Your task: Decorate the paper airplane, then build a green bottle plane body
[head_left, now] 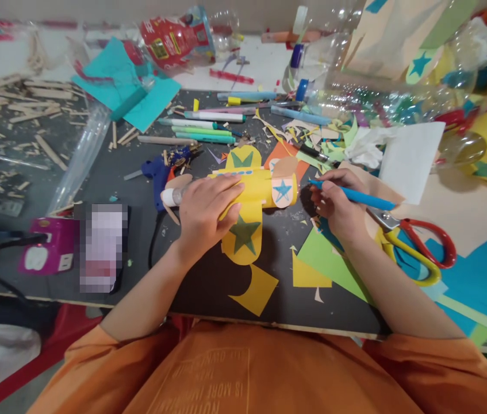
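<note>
A yellow paper toy plane [263,185] lies on the dark table, with rounded wings bearing green stars. Its pinkish tail piece [282,192] carries a blue star. My left hand [209,210] rests over the plane's body, fingers curved around it, near the white bottle cap at its left end. My right hand [338,201] pinches a blue marker [361,197], its tip pointing left toward the tail, apart from it. Below my right hand lie scissors [430,241] with red and yellow handles, partly covered by my wrist.
A blue hot glue gun [157,178] sits left of the plane. Several markers [204,135] and paper scraps lie behind it. Plastic bottles [355,100] crowd the back right. A phone [103,247], a purple box [47,244] and scattered wooden sticks [31,106] occupy the left.
</note>
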{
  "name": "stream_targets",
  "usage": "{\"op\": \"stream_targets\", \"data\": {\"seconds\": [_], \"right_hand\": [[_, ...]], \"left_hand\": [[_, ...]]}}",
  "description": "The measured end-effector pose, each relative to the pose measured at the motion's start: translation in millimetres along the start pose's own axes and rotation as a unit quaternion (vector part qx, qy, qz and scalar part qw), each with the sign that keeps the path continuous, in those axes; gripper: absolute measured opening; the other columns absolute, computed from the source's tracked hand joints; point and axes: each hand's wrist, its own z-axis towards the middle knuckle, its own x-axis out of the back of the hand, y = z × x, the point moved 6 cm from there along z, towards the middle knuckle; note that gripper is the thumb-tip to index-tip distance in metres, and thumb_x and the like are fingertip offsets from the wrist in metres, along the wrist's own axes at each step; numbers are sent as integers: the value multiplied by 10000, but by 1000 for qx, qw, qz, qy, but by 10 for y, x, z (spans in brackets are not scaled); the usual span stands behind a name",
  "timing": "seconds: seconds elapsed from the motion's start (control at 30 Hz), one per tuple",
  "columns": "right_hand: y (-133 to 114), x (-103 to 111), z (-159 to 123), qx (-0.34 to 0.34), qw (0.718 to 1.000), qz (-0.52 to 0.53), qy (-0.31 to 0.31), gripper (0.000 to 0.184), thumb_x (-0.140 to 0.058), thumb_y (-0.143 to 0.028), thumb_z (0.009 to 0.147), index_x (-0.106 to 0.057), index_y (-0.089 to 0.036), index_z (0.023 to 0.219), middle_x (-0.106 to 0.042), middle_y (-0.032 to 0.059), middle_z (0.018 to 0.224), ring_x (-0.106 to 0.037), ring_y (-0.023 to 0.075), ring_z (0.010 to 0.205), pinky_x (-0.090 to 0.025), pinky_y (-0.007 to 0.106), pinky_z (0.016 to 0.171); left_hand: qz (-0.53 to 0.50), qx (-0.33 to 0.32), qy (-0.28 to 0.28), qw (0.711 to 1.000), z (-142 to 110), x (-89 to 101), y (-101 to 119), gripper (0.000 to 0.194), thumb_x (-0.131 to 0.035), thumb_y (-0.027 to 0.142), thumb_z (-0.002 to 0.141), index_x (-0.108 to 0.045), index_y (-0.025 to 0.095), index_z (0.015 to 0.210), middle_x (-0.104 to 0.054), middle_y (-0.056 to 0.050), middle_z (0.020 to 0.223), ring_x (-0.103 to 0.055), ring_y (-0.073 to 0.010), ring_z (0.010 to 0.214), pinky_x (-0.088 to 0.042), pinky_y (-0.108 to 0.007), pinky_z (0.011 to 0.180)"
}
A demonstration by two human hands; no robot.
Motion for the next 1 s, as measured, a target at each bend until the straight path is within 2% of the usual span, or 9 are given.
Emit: {"op": "stream_targets", "data": {"seconds": [0.1, 0.2, 0.33, 0.47, 0.6, 0.73, 0.8, 0.9, 1.0], "right_hand": [[16, 4, -7, 5, 1000, -8, -6, 229, -776, -452, 724, -660, -266, 788, -677, -17, 675, -612, 135, 534, -439, 245, 430], [32, 26, -42, 12, 1000, -25, 6, 223, -738, -473, 775, -656, -271, 822, -673, -16, 688, -609, 134, 527, -424, 243, 410], [-124, 34, -156, 104, 991, -81, 30, 207, -666, -493, 857, -643, -287, 866, -674, 5, 729, -629, 154, 565, -486, 290, 456], [-401, -137, -272, 166, 980, -104, -30, 168, -703, -438, 847, -656, -286, 901, -690, 13, 754, -660, 166, 607, -552, 317, 538], [-574, -355, -294, 180, 971, -131, -87, 112, -711, -358, 838, -664, -260, 863, -713, 11, 780, -683, 159, 635, -561, 293, 556], [-589, -449, -283, 225, 956, -161, -94, 174, -670, -370, 865, -655, -226, 767, -698, -2, 691, -673, 152, 612, -547, 281, 559], [-569, -448, -297, 247, 950, -172, -90, 166, -658, -357, 877, -664, -225, 776, -710, 4, 709, -682, 158, 641, -561, 292, 596], [-513, -410, -318, 242, 952, -174, -75, 89, -674, -328, 869, -673, -239, 864, -735, 14, 794, -699, 169, 679, -583, 301, 614], [-465, -372, -323, 225, 961, -149, -59, 106, -686, -340, 867, -670, -243, 906, -731, 15, 817, -705, 171, 693, -588, 298, 612]], "left_hand": [[-12, -2, -11, 1000, -5, -4, -13, 301, -429, 222, 955, -679, 232, 1121, -741, -60, 1192, -695, -232, 1104, -521, -412, 928], [-20, -21, 2, 1000, -17, 16, -6, 316, -411, 192, 948, -676, 229, 1118, -736, -76, 1201, -693, -232, 1110, -523, -414, 914], [-8, -30, 5, 999, -25, 23, 9, 294, -441, 186, 940, -666, 226, 1125, -735, -81, 1200, -688, -227, 1123, -523, -405, 922], [7, -19, -11, 1000, -19, -2, 9, 274, -455, 206, 948, -669, 231, 1116, -730, -70, 1212, -682, -225, 1132, -521, -404, 934], [15, -54, 27, 998, -1, 27, 45, 254, -501, 156, 920, -645, 206, 1123, -744, -103, 1155, -699, -229, 1092, -533, -389, 896], [25, -71, 44, 996, 20, 40, 59, 239, -513, 154, 914, -614, 215, 1122, -754, -103, 1114, -718, -225, 1045, -546, -375, 866], [27, -68, 44, 996, 21, 37, 53, 240, -511, 162, 919, -606, 228, 1130, -754, -92, 1116, -718, -224, 1052, -544, -372, 872], [19, -51, 36, 998, 8, 20, 24, 274, -500, 192, 933, -592, 291, 1172, -746, -45, 1152, -708, -211, 1080, -535, -365, 886], [8, -36, 26, 999, -7, -3, 2, 297, -487, 214, 944, -595, 312, 1203, -736, -31, 1180, -695, -209, 1106, -518, -367, 909]]}}
